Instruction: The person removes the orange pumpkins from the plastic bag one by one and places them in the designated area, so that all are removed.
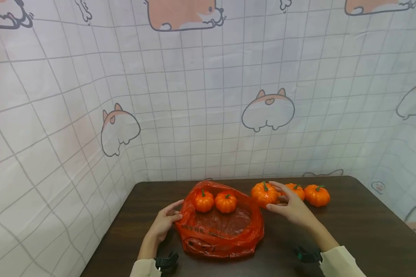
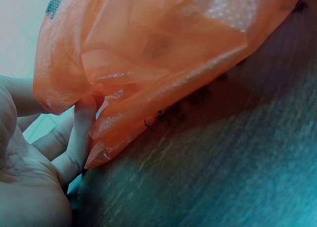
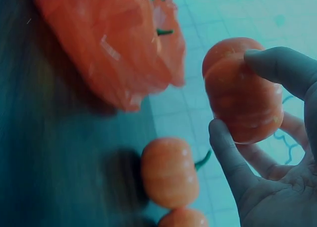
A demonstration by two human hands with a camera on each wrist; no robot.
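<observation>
A red plastic bag with dark print sits on the table, its mouth spread wide. Inside are two small orange pumpkins, one on the left and one on the right, with green stems. At the bag's left side my left hand pinches the plastic; the left wrist view shows a finger at a fold of the bag. My right hand holds another small pumpkin between thumb and fingers, raised above the table just right of the bag's rim.
More small pumpkins stand on the dark wooden table to the right, one at the end of the row and one beside it, partly behind my right hand. A white gridded cloth with cartoon dogs hangs behind and beside the table.
</observation>
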